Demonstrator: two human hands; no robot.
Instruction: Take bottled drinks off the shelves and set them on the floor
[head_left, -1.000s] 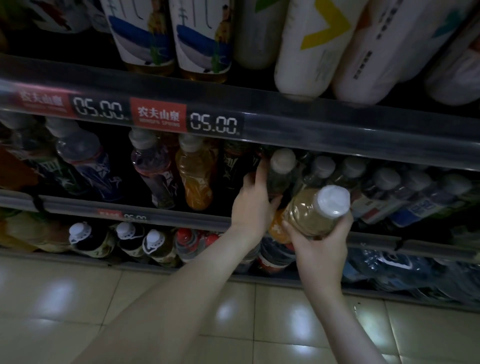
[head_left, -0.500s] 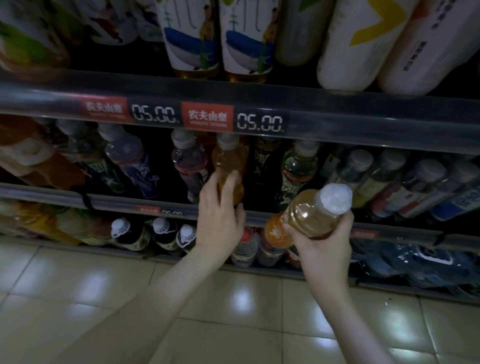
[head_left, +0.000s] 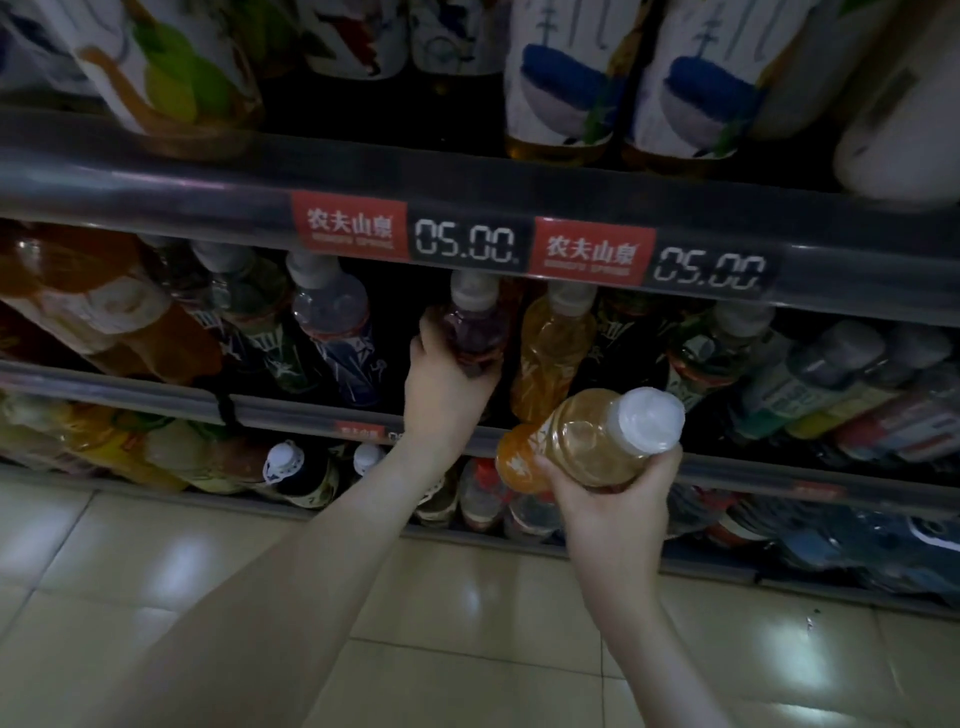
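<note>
- The left hand (head_left: 445, 387) reaches into the middle shelf (head_left: 130, 382), with its fingers curled round the purple bottle (head_left: 475, 327). That bottle stands in its row, its pale cap just under the rail above.
- The right hand (head_left: 618, 499) holds the amber bottle (head_left: 582, 441) in front of the shelves and off them. It is cupped from below and tilted, with the white cap pointing up and to the right.
- Just right of the purple bottle on the same shelf stands an orange drink (head_left: 550, 353), and beyond it a dark bottle with a green label (head_left: 709, 351). To the left, past a gap, is a clear bottle with a blue label (head_left: 332, 325).
- The upper rail (head_left: 156, 182) carries two red brand tags (head_left: 348, 223) (head_left: 592, 249), each followed by a price display (head_left: 465, 243) (head_left: 711, 269) reading 05.00.
- Large white-labelled bottles stand on the top shelf; two of them (head_left: 561, 83) (head_left: 696, 83) show the same blue drawing.
- Three shelf levels are in view. The lowest holds small bottles close to the floor, and two white caps (head_left: 283, 457) (head_left: 368, 457) are plain to see.
- The floor (head_left: 467, 649) is glossy pale tile with dark joints and patches of reflected light.
- The room is dim and the shelf backs are dark.
- Two bottles are in hand, one in each.
</note>
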